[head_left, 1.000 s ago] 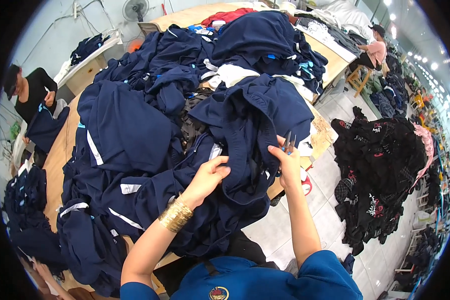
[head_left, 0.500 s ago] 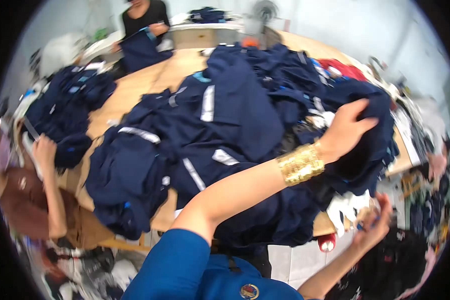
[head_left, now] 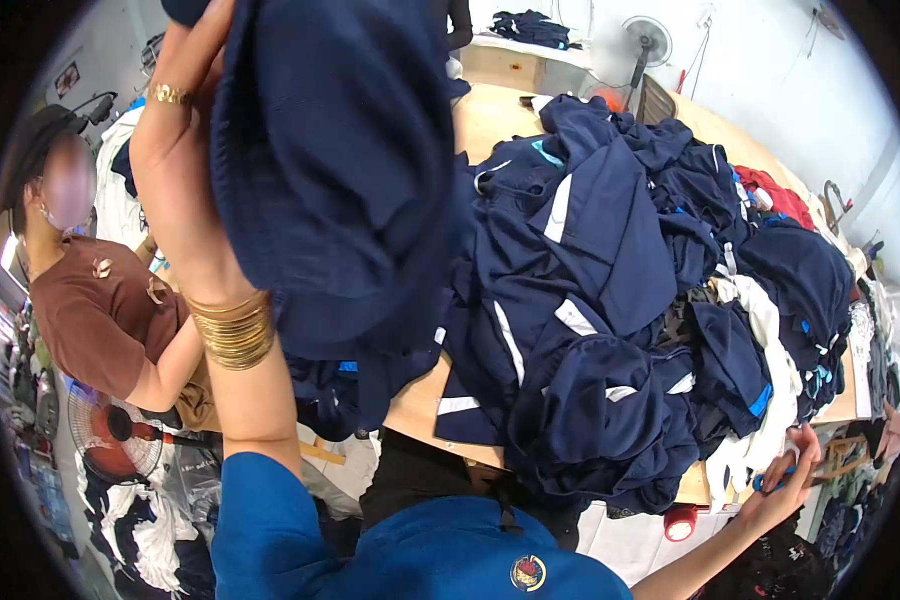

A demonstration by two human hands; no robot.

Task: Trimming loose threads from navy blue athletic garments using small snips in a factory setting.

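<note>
Swung across since half a second ago, from the heap's right end to its left, the left hand [head_left: 185,150] now lifts a navy garment [head_left: 345,170] high. Beside that forearm, farther left, stands a co-worker in a brown top [head_left: 110,310]. The left fingers close on the garment's upper left edge, cloth showing on both sides of them; their tips run out at the picture's top. Most of the garment hangs right of the fingers. Next comes the worktop [head_left: 420,405], bearing a heap of navy clothes [head_left: 590,300], then white cloth [head_left: 770,330]. Farthest right, the right hand [head_left: 785,485] curls its fingers around a small blue tool [head_left: 773,481].
</note>
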